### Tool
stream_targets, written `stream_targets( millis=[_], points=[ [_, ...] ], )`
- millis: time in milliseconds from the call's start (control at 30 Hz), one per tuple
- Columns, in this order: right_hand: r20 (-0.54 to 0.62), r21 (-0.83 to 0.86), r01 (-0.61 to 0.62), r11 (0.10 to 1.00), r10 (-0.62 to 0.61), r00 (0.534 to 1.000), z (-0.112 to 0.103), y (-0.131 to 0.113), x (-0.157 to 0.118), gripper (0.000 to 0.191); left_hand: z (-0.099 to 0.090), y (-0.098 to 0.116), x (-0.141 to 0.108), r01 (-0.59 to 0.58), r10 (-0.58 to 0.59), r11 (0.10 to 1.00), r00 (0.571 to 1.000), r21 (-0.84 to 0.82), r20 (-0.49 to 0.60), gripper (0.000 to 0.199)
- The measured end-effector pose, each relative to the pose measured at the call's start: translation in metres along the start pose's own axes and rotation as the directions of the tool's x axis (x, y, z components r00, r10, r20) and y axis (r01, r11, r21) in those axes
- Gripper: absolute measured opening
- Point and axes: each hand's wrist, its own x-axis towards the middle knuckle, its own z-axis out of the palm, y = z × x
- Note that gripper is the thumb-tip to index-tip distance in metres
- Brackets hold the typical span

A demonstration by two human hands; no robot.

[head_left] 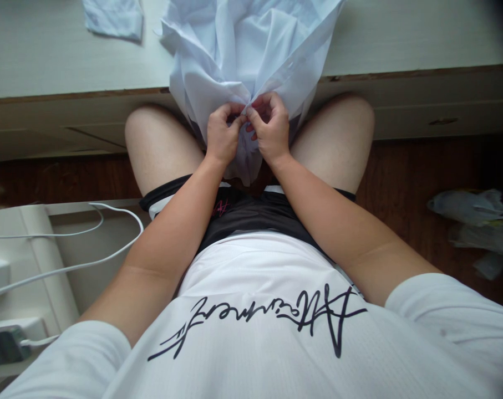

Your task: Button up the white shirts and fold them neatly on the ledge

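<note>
A white shirt [251,50] spreads over the table's front edge and hangs down between my knees. Its two front edges come together between my hands, and small buttons seem to run along the right-hand edge. My left hand [224,133] pinches the cloth at the meeting point with thumb and forefinger. Close against it, my right hand [272,124] pinches the other edge, its remaining fingers curled. The fingertips nearly touch, and whatever button or hole lies between them is hidden.
The pale table [401,39] runs across the top, with a folded white cloth [113,19] at its left. A cream cabinet [47,233] with white cables [89,261] stands at my left. Clear plastic bags [470,208] lie on the wooden floor [405,194] at right.
</note>
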Motion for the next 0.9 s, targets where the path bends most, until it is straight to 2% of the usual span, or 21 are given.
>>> stream_targets(
  millis=[433,633,900],
  points=[
    [-0.043,0.005,0.009,1.0,-0.008,0.999,0.0,0.003,0.001,0.037,0.0,0.0,-0.001,-0.005,0.005,1.0,1.0,-0.005,-0.002,0.024],
    [0.026,0.007,-0.001,1.0,0.001,1.0,0.0,0.008,0.003,0.038,0.001,0.0,-0.001,-0.002,0.002,1.0,1.0,0.0,-0.013,0.021],
    [0.002,0.014,-0.051,0.999,0.051,0.999,0.0,0.002,0.003,0.037,0.001,0.001,-0.001,0.003,-0.003,1.0,1.0,-0.011,-0.023,0.022]
  ],
)
